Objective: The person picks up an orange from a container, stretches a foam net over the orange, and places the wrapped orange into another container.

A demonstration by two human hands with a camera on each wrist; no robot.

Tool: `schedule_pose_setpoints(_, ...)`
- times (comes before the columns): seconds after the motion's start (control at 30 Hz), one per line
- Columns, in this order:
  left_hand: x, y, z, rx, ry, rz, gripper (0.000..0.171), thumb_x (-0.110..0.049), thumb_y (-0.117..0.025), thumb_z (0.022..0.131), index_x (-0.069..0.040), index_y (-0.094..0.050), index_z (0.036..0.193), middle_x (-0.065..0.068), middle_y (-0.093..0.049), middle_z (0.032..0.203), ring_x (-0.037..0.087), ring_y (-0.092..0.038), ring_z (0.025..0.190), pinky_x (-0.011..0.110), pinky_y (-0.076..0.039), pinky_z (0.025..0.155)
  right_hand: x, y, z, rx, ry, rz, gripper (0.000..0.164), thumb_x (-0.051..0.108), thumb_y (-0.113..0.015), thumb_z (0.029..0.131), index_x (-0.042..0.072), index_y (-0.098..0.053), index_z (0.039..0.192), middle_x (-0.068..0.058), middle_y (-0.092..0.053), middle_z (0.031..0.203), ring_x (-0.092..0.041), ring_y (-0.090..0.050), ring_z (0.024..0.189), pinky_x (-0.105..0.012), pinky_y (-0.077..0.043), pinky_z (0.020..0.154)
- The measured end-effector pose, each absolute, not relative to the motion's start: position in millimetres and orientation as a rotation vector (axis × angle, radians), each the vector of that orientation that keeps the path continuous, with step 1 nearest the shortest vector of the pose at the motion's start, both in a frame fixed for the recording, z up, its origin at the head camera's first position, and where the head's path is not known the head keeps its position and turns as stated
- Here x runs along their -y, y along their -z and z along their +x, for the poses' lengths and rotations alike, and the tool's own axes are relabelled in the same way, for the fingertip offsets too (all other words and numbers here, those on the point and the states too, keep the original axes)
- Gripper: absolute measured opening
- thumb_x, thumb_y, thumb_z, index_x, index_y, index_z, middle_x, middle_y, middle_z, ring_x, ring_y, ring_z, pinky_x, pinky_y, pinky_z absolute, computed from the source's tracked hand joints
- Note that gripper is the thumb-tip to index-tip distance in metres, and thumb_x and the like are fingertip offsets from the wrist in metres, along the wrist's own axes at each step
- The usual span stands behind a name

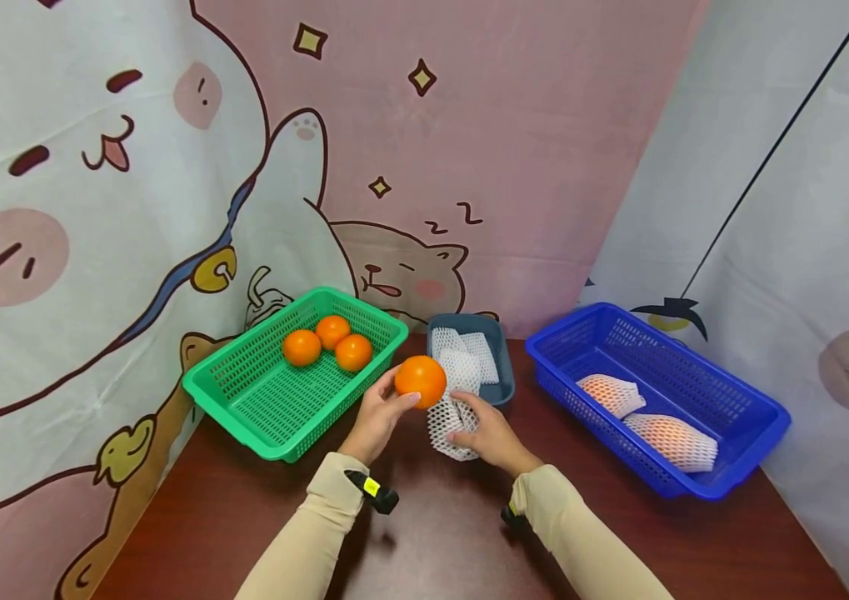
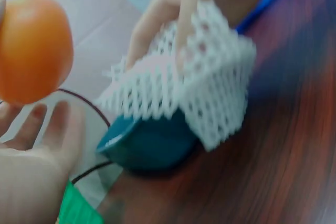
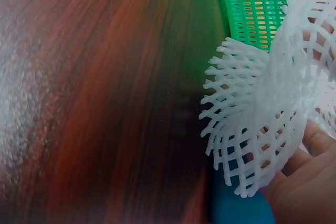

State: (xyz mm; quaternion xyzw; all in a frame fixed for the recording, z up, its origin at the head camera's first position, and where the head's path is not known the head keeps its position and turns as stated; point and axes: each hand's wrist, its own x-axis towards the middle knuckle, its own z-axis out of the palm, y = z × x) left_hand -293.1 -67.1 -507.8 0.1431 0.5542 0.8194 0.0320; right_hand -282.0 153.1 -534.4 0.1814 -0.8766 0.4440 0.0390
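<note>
My left hand (image 1: 382,418) holds an orange (image 1: 421,382) between thumb and fingers above the table; the orange also shows at the left of the left wrist view. Close beside it, my right hand (image 1: 497,435) grips a white foam net sleeve (image 1: 451,433), its fingers partly hidden by the mesh. In the right wrist view the sleeve (image 3: 262,108) hangs bent, with one mesh end spread wide. Orange and sleeve are apart. Behind the hands stands a small dark blue-grey basket (image 1: 505,367) holding more white foam nets (image 1: 478,354).
At the left a green basket (image 1: 244,433) holds 3 oranges (image 1: 302,347). A blue basket (image 1: 757,433) at the right contains two net-wrapped oranges (image 1: 671,440). The dark red-brown table (image 1: 439,542) meets a printed cloth backdrop (image 1: 544,167) behind the baskets.
</note>
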Motion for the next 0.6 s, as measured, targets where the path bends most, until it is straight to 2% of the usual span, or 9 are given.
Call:
schedule_pose_setpoints(0.07,63,506,-290,-1.697,-2.498,0.466,0.057,-0.008,-0.066,0.086,0.006,-0.047,0.138,0.014,-0.057,0.125,0.022,-0.057,0.11,0.032,-0.045,0.096,-153,535,-283,2.684,-1.355,0.551,0.07,0.019,-0.084,0.075,0.012,-0.054,0.137,-0.008,-0.055,0.136,-0.028,-0.05,0.125,-0.053,-0.035,0.105)
schedule_pose_setpoints(0.17,57,506,-286,-1.702,-2.431,0.475,0.053,-0.011,-0.062,0.088,0.008,-0.048,0.136,0.009,-0.062,0.117,0.018,-0.059,0.102,0.038,-0.045,0.095,-152,536,-283,2.673,-1.344,0.549,0.069,0.02,-0.084,0.074,0.012,-0.055,0.136,-0.007,-0.057,0.134,-0.028,-0.05,0.124,-0.053,-0.035,0.105)
schedule_pose_setpoints(0.33,51,511,-282,-1.652,-2.309,0.446,0.053,-0.015,-0.059,0.092,0.004,-0.046,0.14,0.008,-0.061,0.119,0.019,-0.059,0.104,0.05,-0.041,0.099,-149,536,-284,2.607,-1.351,0.573,0.066,0.014,-0.084,0.073,0.009,-0.056,0.132,-0.007,-0.06,0.127,-0.028,-0.054,0.12,-0.054,-0.036,0.103)
schedule_pose_setpoints(0.47,50,515,-280,-1.676,-2.226,0.412,0.052,-0.019,-0.06,0.092,0.001,-0.048,0.139,0.01,-0.059,0.122,0.021,-0.057,0.105,0.05,-0.044,0.094,-147,534,-286,2.537,-1.331,0.61,0.066,0.008,-0.086,0.069,0.004,-0.057,0.129,-0.009,-0.062,0.122,-0.028,-0.057,0.113,-0.052,-0.039,0.102)
schedule_pose_setpoints(0.6,51,519,-280,-1.664,-2.205,0.382,0.05,-0.021,-0.062,0.092,0.001,-0.051,0.135,0.01,-0.058,0.121,0.023,-0.057,0.102,0.045,-0.049,0.088,-147,532,-288,2.491,-1.293,0.648,0.073,0.005,-0.088,0.065,0.0,-0.056,0.131,-0.014,-0.061,0.125,-0.032,-0.056,0.114,-0.051,-0.037,0.103)
